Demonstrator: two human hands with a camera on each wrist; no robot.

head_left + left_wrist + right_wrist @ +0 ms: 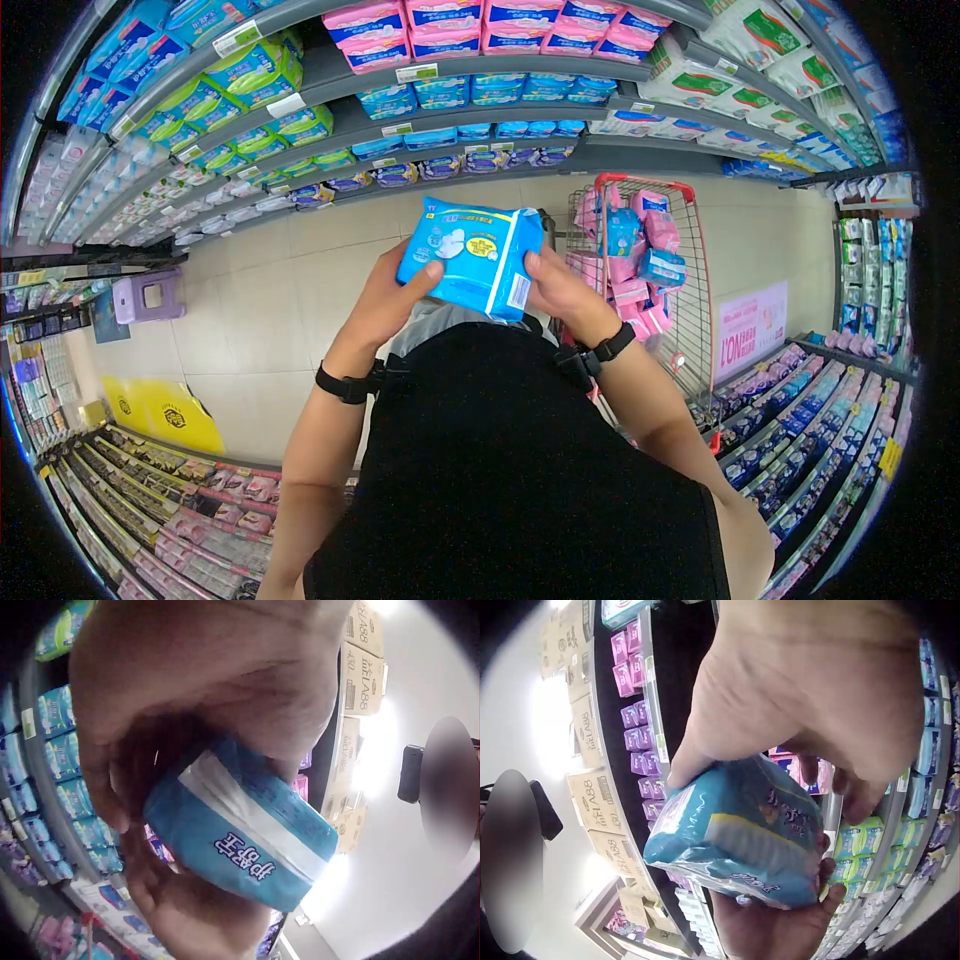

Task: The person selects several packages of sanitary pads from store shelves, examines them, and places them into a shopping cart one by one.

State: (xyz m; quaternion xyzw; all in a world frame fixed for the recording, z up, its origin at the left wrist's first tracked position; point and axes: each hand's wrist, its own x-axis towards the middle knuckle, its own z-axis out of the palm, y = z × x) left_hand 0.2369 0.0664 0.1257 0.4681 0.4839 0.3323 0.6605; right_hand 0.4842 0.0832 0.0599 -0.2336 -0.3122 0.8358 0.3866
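Pack, head view: one, the blue pack, held out in front of the chest, between two hands and above the tiled floor.
Left hand: gripped the pack's left side, thumb on the printed face.
Right hand: gripped the right side, thumb at the edge near the white strip.
Forearms: both reached forward and angled in toward the pack; one black band on each wrist.
Cart: one, beyond the right hand; two blue packs seen inside, among several pink packs, overlapping, exact count unclear.
Shelf: five pink stacks at top middle.
Stool: one, purple, off left.
Floor signs: two, one yellow sign, one pink sign.
Pack, left wrist view: same one, tilted, white strip along its side. Left hand arched over it, fingers bent; right hand below, touching.
Cartons, same view: at least three.
Pack, right wrist view: right hand over it, thumb along one side; left hand cupped beneath, fingertips up its far side.
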